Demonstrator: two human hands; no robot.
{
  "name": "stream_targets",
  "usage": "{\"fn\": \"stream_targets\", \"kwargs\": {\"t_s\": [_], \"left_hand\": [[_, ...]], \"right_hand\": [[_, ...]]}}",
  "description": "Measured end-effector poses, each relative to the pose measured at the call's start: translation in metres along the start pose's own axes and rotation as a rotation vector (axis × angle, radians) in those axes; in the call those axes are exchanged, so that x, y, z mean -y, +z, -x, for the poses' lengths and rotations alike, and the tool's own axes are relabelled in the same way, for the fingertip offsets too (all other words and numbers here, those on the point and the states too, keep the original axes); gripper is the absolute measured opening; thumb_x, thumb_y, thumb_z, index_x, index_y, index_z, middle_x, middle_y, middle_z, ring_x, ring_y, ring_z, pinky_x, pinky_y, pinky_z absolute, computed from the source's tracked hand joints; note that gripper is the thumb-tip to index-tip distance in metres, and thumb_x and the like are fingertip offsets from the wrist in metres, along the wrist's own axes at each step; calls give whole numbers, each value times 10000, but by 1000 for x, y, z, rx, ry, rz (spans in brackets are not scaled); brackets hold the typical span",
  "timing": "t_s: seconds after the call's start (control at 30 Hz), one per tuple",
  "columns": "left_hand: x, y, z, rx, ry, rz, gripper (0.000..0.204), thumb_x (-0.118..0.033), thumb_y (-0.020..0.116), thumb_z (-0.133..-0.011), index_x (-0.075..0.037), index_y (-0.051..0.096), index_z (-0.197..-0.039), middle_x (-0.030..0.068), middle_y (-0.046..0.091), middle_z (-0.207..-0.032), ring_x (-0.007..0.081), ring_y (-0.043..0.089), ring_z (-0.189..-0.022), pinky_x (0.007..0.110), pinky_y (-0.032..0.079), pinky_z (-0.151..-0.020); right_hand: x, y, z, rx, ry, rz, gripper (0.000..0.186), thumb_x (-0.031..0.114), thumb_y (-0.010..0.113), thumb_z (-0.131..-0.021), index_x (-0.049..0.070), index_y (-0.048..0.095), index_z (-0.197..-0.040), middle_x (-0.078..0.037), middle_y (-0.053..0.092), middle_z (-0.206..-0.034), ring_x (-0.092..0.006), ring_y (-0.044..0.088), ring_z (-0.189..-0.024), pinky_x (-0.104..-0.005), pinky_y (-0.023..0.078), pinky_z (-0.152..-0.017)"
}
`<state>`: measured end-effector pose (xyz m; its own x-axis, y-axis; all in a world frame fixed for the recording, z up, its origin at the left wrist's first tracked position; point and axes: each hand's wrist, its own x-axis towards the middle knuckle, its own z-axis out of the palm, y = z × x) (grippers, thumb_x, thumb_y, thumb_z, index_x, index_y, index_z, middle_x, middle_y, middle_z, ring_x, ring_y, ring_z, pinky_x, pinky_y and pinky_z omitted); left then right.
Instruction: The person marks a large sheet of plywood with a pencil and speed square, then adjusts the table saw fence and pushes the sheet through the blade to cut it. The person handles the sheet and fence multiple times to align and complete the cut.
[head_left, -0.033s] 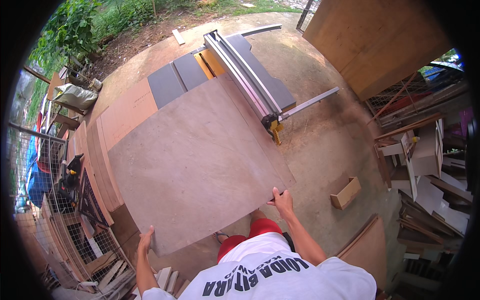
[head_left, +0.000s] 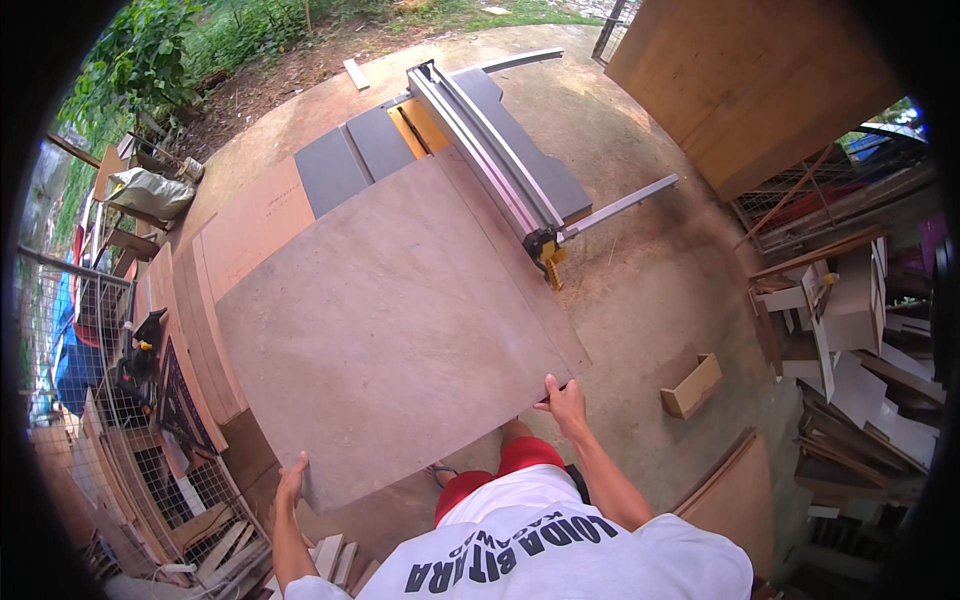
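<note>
A large brownish plywood sheet (head_left: 390,330) lies over the near part of a grey table saw (head_left: 335,170), its near end reaching back toward me. Along its right side runs the saw's long metal rip fence (head_left: 490,150). Just past the sheet's far edge, a slotted yellow insert (head_left: 418,130) shows in the saw top. My left hand (head_left: 290,480) grips the sheet at its near left corner. With the thumb on top, my right hand (head_left: 566,404) holds the near edge close to the right corner. The fingers under the sheet are mostly hidden.
Left of the saw, a reddish board (head_left: 255,215) extends its surface. A black power tool (head_left: 138,368) and a dark framing square (head_left: 185,400) lie farther left. An open wooden box (head_left: 691,386) sits on the floor at right, before piled offcuts (head_left: 860,370). A large panel (head_left: 750,90) stands upper right.
</note>
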<state>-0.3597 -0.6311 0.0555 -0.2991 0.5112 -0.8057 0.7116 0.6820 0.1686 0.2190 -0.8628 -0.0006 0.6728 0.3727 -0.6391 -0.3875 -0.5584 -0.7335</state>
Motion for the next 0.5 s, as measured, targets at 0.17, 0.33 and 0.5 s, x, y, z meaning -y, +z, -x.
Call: {"fn": "stream_targets", "kwargs": {"t_s": [0.17, 0.33, 0.5], "left_hand": [[13, -6, -6, -22, -25, 3, 1290, -732, 668, -855, 185, 96, -1559, 311, 250, -1641, 395, 321, -1509, 470, 260, -1237], [-1, -13, -24, 25, 43, 2, 1299, -737, 675, -842, 162, 88, -1574, 293, 201, -1666, 379, 267, -1536, 452, 234, -1248], [-10, -12, -26, -36, -11, -28, 1294, -733, 673, -841, 138, 77, -1589, 272, 153, -1688, 356, 189, -1567, 449, 212, -1256]], "right_hand": [[-3, 2, 0, 24, 18, -7, 451, 274, 650, -1024, -144, 495, -950, -177, 629, -890, -215, 694, -670, -384, 673, -591], [14, 10, -7, 14, -7, 17, 455, 275, 642, -1029, -155, 502, -977, -196, 631, -939, -231, 710, -740, -386, 677, -610], [19, 14, -8, 28, 8, 20, 446, 268, 638, -1030, -157, 508, -997, -207, 635, -978, -246, 719, -775, -380, 675, -607]]}}
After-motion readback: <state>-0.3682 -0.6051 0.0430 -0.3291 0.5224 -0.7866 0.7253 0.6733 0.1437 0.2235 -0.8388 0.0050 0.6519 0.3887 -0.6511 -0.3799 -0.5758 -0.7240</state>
